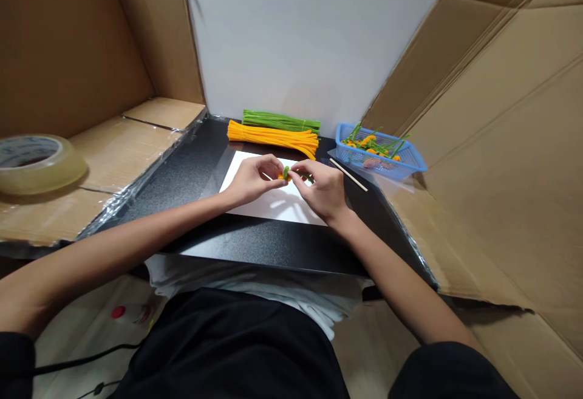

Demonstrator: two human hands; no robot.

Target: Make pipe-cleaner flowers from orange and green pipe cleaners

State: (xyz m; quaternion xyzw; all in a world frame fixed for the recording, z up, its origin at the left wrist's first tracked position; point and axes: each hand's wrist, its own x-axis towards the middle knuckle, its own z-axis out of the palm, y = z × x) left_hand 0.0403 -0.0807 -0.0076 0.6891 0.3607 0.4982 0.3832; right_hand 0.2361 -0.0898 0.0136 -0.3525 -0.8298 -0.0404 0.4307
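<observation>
From the left hand point(255, 180) there's loads of room to swing out over the black textured tabletop point(182, 168) until you hit the brown cardboard ledge point(127, 156). Right hand point(319, 189) has a thin wooden stick point(348, 174) just beside it, then a blue plastic basket point(381, 165). Straight ahead, a bundle of yellow pipe cleaners point(273, 138) blocks the way, with green pipe cleaners point(280, 121) behind it.

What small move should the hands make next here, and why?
Probably the right hand should tighten its pinch on the green-and-yellow piece: the left hand also touches it, and the piece is small, held only by fingertips above the paper.
</observation>
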